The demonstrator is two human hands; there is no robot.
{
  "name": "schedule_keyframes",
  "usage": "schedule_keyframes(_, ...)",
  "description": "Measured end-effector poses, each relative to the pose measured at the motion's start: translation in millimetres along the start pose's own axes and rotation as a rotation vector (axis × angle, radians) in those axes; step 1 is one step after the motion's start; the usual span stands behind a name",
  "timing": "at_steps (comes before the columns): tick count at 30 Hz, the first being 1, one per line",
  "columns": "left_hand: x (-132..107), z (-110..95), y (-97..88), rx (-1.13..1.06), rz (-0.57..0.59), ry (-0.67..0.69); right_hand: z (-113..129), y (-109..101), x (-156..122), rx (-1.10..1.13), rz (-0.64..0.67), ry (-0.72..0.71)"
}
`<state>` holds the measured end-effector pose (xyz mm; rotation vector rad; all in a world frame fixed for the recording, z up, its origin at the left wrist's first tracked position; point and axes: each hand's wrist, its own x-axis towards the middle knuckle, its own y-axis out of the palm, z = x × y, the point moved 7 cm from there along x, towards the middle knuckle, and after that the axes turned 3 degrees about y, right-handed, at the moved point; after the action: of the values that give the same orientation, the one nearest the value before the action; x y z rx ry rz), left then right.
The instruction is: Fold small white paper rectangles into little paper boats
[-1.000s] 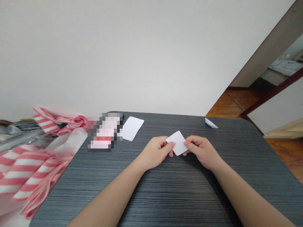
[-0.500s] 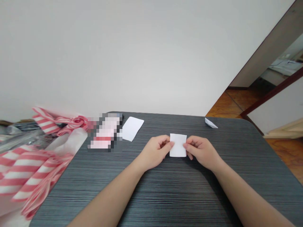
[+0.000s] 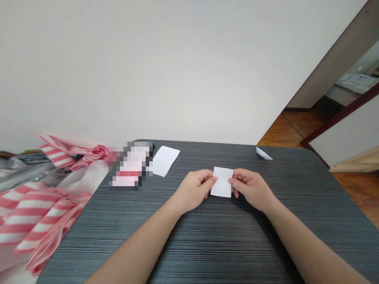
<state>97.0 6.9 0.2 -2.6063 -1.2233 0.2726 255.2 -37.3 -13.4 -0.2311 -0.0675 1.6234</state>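
Note:
A small folded white paper point(image 3: 222, 182) is held just above the dark striped table point(image 3: 207, 244), near its middle. My left hand point(image 3: 194, 191) pinches the paper's left edge between thumb and fingers. On the paper's right edge my right hand point(image 3: 251, 188) pinches in the same way. Both hands are closed on it, and the paper stands roughly square to me.
A flat white sheet point(image 3: 165, 160) lies at the back left of the table beside a blurred-out object point(image 3: 130, 165). A small folded white paper shape point(image 3: 263, 154) sits near the back right edge. Red-and-white striped plastic bags point(image 3: 38, 209) are heaped at the left. A wall stands behind the table.
The paper was turned from a diamond tilt to a square, upright position between my fingers. Both hands stayed in nearly the same place.

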Motion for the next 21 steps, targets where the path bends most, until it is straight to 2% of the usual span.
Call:
schedule_keyframes(7, 0.0, -0.4, -1.6, 0.021, -0.020, 0.021, 0.6, 4.7, 0.3, 0.024, 0.080, -0.006)
schedule_keyframes(16, -0.1, 1.3, 1.4, -0.117, -0.005, 0.051, -2.2, -0.9, 0.4, 0.100, 0.002, -0.002)
schedule_keyframes(21, -1.1, 4.5, -0.5, -0.114, -0.007, 0.038, -4.2, -4.4, 0.5, 0.030, -0.012, 0.005)
